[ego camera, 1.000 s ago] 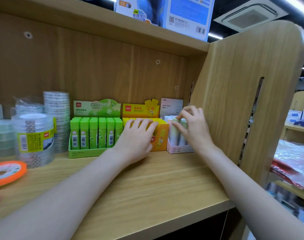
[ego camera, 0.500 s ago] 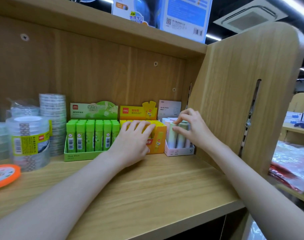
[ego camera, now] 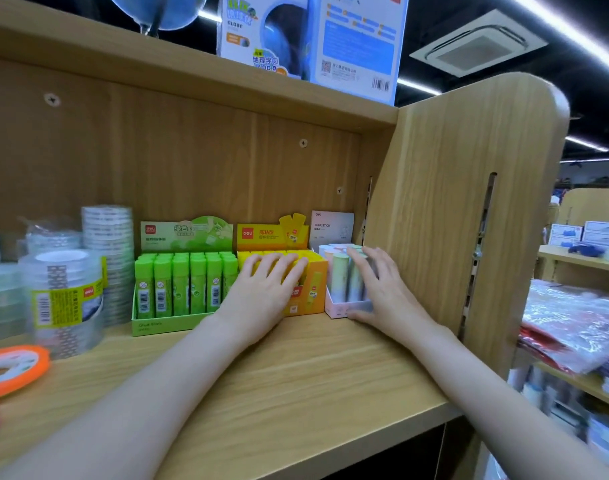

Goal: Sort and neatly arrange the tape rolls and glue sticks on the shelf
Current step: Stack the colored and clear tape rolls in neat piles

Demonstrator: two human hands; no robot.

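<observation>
My right hand lay spread against the pink glue-stick box, its sticks upright; my left hand rested flat-fingered on the yellow box just beside.

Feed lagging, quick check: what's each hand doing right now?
Left hand: open, fingers flat on the yellow glue stick box.
Right hand: open, resting against the pink glue stick box.

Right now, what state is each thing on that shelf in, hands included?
Green box: full, sticks upright.
Yellow box: upright, left hand flat on it.
Pink box: pastel sticks upright, right hand touching it.
Clear tape stack: upright, wrapped.
Orange tape: lying flat.
</observation>
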